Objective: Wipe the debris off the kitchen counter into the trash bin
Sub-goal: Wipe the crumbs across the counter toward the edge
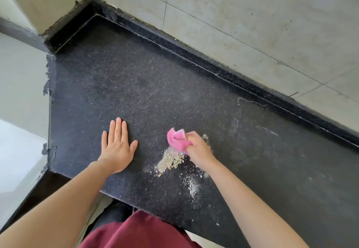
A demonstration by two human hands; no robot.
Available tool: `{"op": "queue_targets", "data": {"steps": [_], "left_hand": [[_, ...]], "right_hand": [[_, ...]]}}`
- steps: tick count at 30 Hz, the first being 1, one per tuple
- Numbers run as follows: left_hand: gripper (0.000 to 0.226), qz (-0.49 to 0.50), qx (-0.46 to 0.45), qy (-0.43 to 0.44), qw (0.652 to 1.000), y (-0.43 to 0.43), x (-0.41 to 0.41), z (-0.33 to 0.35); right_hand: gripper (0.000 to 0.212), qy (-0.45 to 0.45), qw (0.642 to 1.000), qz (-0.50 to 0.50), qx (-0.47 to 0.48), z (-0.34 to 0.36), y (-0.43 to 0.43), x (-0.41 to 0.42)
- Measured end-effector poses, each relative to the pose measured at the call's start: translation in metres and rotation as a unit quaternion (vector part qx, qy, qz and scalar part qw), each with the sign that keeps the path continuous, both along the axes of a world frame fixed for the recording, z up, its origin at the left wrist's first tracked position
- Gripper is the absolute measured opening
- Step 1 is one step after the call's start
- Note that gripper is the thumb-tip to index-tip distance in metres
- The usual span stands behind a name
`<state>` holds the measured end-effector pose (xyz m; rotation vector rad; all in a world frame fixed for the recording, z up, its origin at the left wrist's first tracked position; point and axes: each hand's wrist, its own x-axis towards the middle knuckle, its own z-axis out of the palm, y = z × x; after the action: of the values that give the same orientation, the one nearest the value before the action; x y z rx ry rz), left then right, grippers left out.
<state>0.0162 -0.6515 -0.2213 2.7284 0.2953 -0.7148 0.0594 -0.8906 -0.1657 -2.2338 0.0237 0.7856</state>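
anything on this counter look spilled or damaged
Pale crumbly debris is spilled on the dark counter beside the right hand gripping a pink cloth. The dark edging along the counter's left side looks ragged and chipped.

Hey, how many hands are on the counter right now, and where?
2. The left hand lies flat on the black counter, left of the debris pile. The right hand grips a pink cloth at the pile's far edge. Neither is hidden.

right hand (198, 148) gripping pink cloth (177, 139), debris (172, 160)
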Motion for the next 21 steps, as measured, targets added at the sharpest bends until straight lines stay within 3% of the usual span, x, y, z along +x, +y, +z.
{"op": "queue_targets", "data": {"steps": [2, 4, 5, 7, 9, 10, 12, 14, 18, 21], "left_hand": [[0.073, -0.006, -0.004, 0.007, 1.0, 0.0, 0.002, 0.002], [0.073, -0.01, -0.008, 0.012, 1.0, 0.001, 0.002, 0.004], [0.074, -0.014, -0.011, 0.014, 1.0, 0.002, 0.002, 0.004], [0.075, -0.024, -0.019, 0.01, 0.999, 0.005, 0.002, 0.003], [0.076, -0.038, -0.025, 0.002, 0.999, 0.009, 0.002, 0.0], [0.075, -0.047, -0.023, -0.001, 0.999, 0.012, 0.001, 0.0], [0.074, -0.073, -0.021, -0.004, 0.997, 0.017, -0.003, -0.001], [0.073, -0.096, -0.023, -0.006, 0.995, 0.023, -0.007, -0.002], [0.073, -0.129, -0.026, -0.004, 0.991, 0.031, -0.015, 0.0], [0.073, -0.146, -0.029, -0.005, 0.989, 0.034, -0.022, 0.002]], "right_hand": [[0.015, -0.014, 0.992, -0.106, 0.06, 0.019, -0.013, 0.002], [0.028, -0.019, 0.969, -0.229, 0.086, 0.033, -0.042, 0.01], [0.031, -0.024, 0.958, -0.279, 0.061, 0.026, -0.063, 0.015], [0.016, -0.023, 0.924, -0.381, 0.022, -0.004, -0.109, 0.023], [0.057, -0.014, 0.901, -0.431, -0.039, -0.063, -0.16, 0.027], [0.062, 0.0, 0.894, -0.444, -0.065, -0.064, -0.157, 0.024], [0.04, -0.007, 0.893, -0.425, -0.149, -0.034, -0.11, 0.013], [0.031, -0.045, 0.916, -0.347, -0.198, -0.027, -0.069, -0.001], [0.032, -0.065, 0.957, -0.225, -0.168, -0.028, -0.009, -0.027], [0.028, -0.029, 0.98, -0.18, -0.076, -0.052, 0.002, -0.037]]}}
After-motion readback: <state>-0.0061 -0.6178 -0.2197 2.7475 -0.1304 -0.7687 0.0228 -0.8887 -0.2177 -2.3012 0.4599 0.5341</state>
